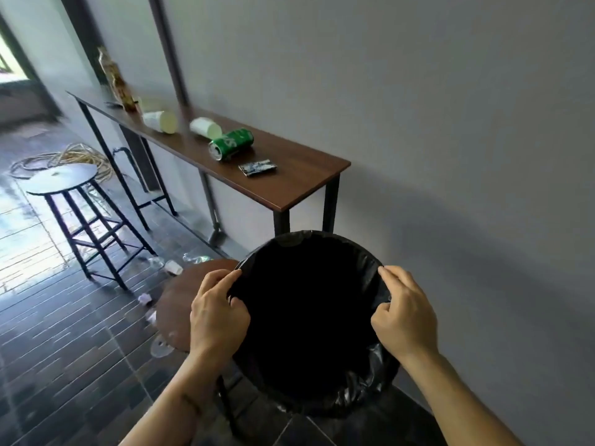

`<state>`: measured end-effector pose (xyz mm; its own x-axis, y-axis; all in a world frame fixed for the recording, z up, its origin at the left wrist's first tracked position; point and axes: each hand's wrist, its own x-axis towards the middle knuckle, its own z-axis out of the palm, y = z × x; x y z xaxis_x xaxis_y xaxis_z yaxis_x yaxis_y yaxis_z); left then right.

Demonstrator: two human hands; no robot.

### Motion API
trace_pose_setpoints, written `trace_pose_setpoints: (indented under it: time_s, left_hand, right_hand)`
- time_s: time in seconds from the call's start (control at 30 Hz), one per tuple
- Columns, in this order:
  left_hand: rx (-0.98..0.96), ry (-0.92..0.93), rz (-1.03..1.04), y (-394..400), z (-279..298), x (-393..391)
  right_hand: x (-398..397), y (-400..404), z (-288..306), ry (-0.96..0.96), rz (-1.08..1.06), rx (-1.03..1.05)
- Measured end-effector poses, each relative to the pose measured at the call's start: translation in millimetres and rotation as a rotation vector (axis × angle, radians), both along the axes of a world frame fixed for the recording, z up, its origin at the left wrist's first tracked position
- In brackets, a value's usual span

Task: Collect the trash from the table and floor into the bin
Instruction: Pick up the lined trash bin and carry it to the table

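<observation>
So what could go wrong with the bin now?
Both hands, left hand and right hand, only pinch the thin black plastic bin liner; it might tear or slip off the round bin's rim. The dented green drinks can lying on its side on the long brown wooden table could roll off.

The bin (309,317) mouth lies open from above, though both hands pinch its liner at the left and right rim. Left of the bin, a round stool (180,304) crowds the floor litter. Beyond the bin, the bench (289,181) top seems reachable from above; the wall closes its far side.
</observation>
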<state>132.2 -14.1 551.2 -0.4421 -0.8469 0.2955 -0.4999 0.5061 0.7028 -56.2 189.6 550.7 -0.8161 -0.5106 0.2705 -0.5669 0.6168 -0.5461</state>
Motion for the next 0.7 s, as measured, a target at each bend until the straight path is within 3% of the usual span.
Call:
trace_pose_setpoints:
  time_s: [0.27,0.47,0.7]
  left_hand:
    - [0.056,0.145,0.127,-54.3,29.6,114.6]
    - [0.176,0.31,0.298,-105.8,35.7,226.9]
    - [0.189,0.352,0.399,-175.8,46.2,329.2]
  right_hand:
    - [95.3,-79.6,32.3,0.068,0.122,-0.064]
    - [193.6,-155.7,32.2,-0.002,0.202,-0.111]
    - [279.8,-242.7,35.1,-0.05,0.297,-0.12]
